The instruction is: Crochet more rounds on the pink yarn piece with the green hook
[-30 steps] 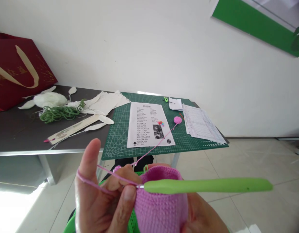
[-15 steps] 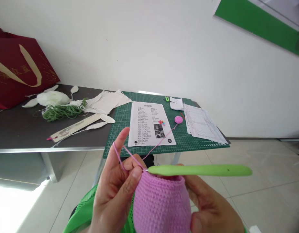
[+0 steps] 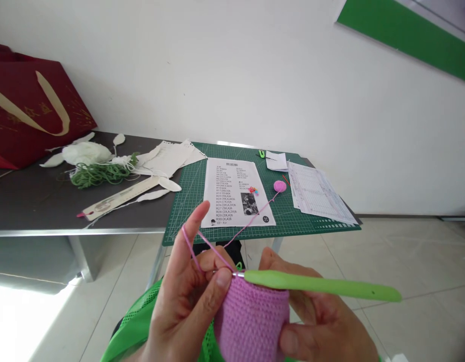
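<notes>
A pink crocheted cup-shaped piece (image 3: 251, 322) sits between my hands, with its open rim facing up. My left hand (image 3: 183, 301) pinches the rim, and pink yarn (image 3: 208, 246) loops over its raised index finger. The metal tip of a crochet hook with a long green handle (image 3: 315, 284) enters the stitches beside my left thumb. My right hand (image 3: 323, 322) grips that handle and is against the far side of the piece. The yarn runs down from a small pink yarn ball (image 3: 280, 186) on the mat. The hook's tip is hidden in the stitches.
A green cutting mat (image 3: 190, 206) on a dark table (image 3: 28, 201) bears a printed pattern sheet (image 3: 236, 191) and forms. White and green crochet pieces, a ruler and a dark red paper bag (image 3: 32, 105) lie left. Tiled floor lies below.
My hands, the pink piece and the hook have shifted right. The hook handle now slopes down to the right instead of slightly up. The scene behind has moved slightly with my head.
</notes>
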`<action>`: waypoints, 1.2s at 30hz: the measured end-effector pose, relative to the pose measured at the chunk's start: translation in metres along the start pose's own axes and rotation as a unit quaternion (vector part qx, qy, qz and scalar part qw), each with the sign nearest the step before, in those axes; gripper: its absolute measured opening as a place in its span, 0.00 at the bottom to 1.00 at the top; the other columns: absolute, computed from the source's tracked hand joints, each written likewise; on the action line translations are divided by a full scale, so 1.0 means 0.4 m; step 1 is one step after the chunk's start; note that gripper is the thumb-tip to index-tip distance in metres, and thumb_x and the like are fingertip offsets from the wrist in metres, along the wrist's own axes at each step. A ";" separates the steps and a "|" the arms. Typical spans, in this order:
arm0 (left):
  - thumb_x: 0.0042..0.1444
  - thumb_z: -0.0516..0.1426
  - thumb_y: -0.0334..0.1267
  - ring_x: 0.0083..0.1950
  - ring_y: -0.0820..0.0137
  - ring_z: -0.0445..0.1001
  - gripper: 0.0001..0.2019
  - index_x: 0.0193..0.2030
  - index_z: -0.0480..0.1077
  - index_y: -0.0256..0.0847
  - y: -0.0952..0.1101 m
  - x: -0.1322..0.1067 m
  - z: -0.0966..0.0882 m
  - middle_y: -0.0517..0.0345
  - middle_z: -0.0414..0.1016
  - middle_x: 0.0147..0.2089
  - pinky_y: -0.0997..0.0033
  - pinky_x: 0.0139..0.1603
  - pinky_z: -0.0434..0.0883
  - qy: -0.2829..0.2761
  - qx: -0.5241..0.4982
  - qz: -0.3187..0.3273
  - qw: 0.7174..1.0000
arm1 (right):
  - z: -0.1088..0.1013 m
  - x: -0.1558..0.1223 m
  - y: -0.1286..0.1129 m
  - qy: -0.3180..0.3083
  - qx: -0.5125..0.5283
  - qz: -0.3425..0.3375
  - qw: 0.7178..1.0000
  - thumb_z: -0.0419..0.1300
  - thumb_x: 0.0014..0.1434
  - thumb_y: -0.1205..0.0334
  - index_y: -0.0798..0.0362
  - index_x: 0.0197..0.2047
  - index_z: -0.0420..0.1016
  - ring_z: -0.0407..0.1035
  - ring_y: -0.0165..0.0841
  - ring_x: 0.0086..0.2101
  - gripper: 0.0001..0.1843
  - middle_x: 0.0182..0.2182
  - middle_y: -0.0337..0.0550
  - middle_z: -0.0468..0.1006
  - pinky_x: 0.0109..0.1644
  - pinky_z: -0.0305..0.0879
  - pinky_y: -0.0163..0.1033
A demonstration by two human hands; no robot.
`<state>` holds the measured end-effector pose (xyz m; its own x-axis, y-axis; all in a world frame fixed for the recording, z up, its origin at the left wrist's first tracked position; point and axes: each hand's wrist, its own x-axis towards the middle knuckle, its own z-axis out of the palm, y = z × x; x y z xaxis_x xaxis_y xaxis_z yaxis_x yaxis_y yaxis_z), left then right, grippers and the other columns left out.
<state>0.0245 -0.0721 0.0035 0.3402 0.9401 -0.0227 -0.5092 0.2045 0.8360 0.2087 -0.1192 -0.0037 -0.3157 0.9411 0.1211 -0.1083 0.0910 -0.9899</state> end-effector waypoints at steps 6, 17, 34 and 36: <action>0.67 0.60 0.37 0.26 0.76 0.62 0.32 0.72 0.56 0.69 0.005 0.006 -0.006 0.64 0.74 0.29 0.82 0.27 0.64 -0.007 0.026 0.026 0.999 | 0.004 -0.011 0.009 0.023 0.011 0.019 0.999 0.63 0.63 0.48 0.45 0.53 0.76 0.67 0.36 0.44 0.17 0.42 0.43 0.70 0.52 0.67 0.46; 0.65 0.62 0.41 0.25 0.76 0.60 0.30 0.69 0.61 0.73 0.029 0.001 -0.003 0.65 0.72 0.26 0.82 0.26 0.63 0.008 0.035 0.043 0.998 | -0.004 0.016 -0.018 0.022 -0.080 -0.018 0.996 0.63 0.65 0.53 0.47 0.35 0.73 0.64 0.33 0.35 0.09 0.30 0.37 0.69 0.52 0.62 0.44; 0.66 0.60 0.46 0.26 0.73 0.60 0.28 0.68 0.60 0.79 0.050 -0.028 -0.018 0.64 0.68 0.28 0.74 0.25 0.58 -0.062 0.135 0.002 0.989 | 0.065 0.115 -0.047 0.109 -0.320 -0.306 0.890 0.58 0.68 0.44 0.53 0.34 0.70 0.59 0.27 0.27 0.20 0.23 0.34 0.67 0.33 0.56 0.38; 0.65 0.61 0.46 0.27 0.72 0.61 0.28 0.68 0.61 0.79 0.052 -0.033 -0.022 0.65 0.68 0.28 0.74 0.28 0.59 -0.070 0.138 -0.005 0.988 | 0.074 0.119 -0.049 0.119 -0.360 -0.353 0.855 0.54 0.71 0.53 0.53 0.32 0.69 0.56 0.27 0.25 0.18 0.21 0.35 0.66 0.30 0.55 0.39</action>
<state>0.0023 -0.0778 0.0164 0.4602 0.8874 0.0286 -0.2775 0.1132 0.9540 0.1677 -0.0858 0.0237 -0.2006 0.6006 0.7740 0.4438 0.7601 -0.4747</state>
